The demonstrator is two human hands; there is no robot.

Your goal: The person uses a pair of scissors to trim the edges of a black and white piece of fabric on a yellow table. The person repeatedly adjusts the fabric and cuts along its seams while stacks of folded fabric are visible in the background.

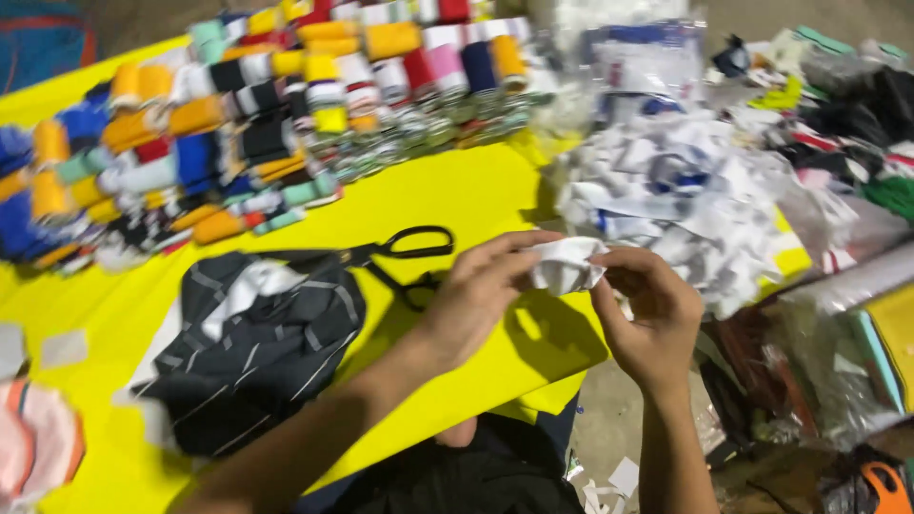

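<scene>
Yellow sheet [457,190] covers the work surface. At 9 o'clock from the hands lies a dark striped garment [257,352], crumpled, w/ a white lining patch showing. At 11 o'clock, well apart, a big heap of folded multicolour fabric bands [257,105] runs across the sheet's far side. Black scissors [405,257] lie flat just beside the left hand [476,295], at its 10 o'clock, one handle loop partly hidden behind it. Left hand's fingers are pinched on a small white cloth piece [565,264]; right hand [652,319] grips the same piece from 3 o'clock, fingers curled onto its edge. Both hands clamped on it; piece is held up off the sheet, between the two hands. At 1 o'clock, near, a pile of white fabric scraps [685,200]. Further toward 3 o'clock, clear plastic bags [819,362], contents blurred.
</scene>
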